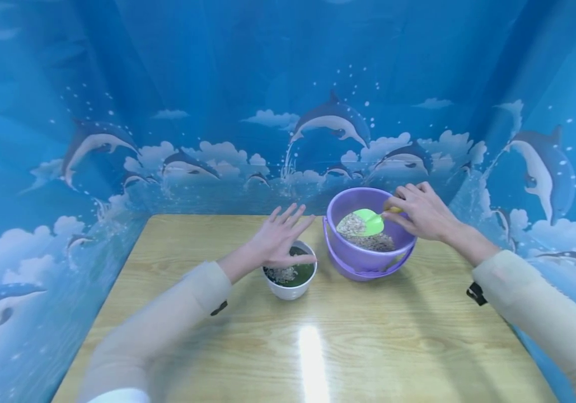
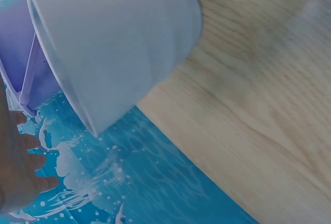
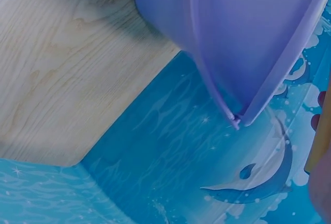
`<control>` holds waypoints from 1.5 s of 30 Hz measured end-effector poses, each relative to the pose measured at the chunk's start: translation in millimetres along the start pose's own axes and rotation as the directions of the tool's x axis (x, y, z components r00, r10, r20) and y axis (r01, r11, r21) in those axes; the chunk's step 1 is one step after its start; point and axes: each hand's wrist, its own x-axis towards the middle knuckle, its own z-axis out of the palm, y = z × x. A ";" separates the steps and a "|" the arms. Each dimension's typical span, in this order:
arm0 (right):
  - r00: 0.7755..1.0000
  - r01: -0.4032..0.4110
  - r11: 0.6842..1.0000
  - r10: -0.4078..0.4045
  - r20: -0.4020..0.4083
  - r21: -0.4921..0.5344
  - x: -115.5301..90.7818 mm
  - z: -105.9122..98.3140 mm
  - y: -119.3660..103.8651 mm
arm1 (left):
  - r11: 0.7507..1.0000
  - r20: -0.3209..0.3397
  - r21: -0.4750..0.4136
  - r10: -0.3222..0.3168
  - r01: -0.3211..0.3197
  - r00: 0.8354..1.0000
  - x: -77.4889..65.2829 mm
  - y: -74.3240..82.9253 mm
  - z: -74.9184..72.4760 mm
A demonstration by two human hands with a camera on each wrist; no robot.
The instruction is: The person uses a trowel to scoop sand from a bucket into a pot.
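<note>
My right hand [image 1: 418, 211] grips the yellow handle [image 1: 394, 210] of a small shovel with a light green blade [image 1: 369, 221]. Pale gravel-like bits [image 1: 352, 225] lie on the blade, which is inside the mouth of a purple bucket [image 1: 358, 259]. More of the grainy material [image 1: 375, 242] covers the bucket's bottom. My left hand [image 1: 279, 238] is spread over a white pot [image 1: 289, 293], fingers apart and holding nothing. Inside the pot are dark green matter [image 1: 304, 274] and some pale bits [image 1: 281, 275]; the hand hides part of its rim. The left wrist view shows the white pot's side [image 2: 119, 43] close up.
Both containers stand on a wooden table [image 1: 247, 347], the bucket to the right of the pot. The bucket's handle [image 1: 368, 275] hangs down at its front. A blue curtain [image 1: 227, 84] with dolphins encloses the table's back and sides.
</note>
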 end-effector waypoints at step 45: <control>0.992 0.093 0.994 -0.097 0.079 0.054 45.8 18.0 -59.2 | 0.999 -0.068 -0.039 -0.038 0.036 0.997 -77.3 -30.2 47.8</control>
